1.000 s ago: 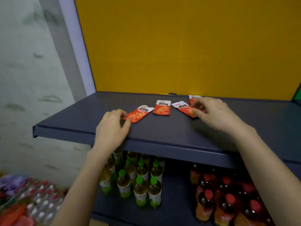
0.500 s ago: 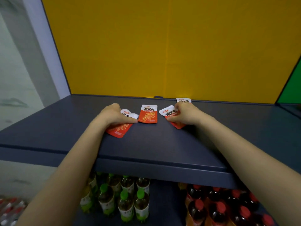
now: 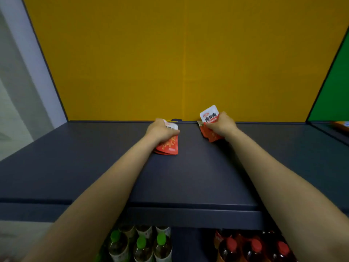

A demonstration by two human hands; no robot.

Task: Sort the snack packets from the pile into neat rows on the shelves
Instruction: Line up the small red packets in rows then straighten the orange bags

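Red-and-white snack packets lie near the back of the dark blue shelf [image 3: 198,178]. My left hand [image 3: 160,130] grips a small stack of packets [image 3: 169,146] whose lower ends fan out on the shelf below the fingers. My right hand [image 3: 221,124] holds another bunch of packets [image 3: 209,115]; one white top sticks up above the fingers and red ends show below the hand [image 3: 206,133]. Both hands sit close to the yellow back panel [image 3: 179,59]. How many packets each hand holds is hidden.
Below the shelf stand green-capped bottles [image 3: 141,244] at left and red-capped bottles [image 3: 255,246] at right. A green panel [image 3: 332,95] borders the right side, with another shelf and an orange item [image 3: 340,124] beyond it. A grey wall lies to the left.
The packets that lay spread in a row have been gathered: my left hand pulled two together, my right hand collected the others. Both hands moved toward the back panel, and the view shifted closer.
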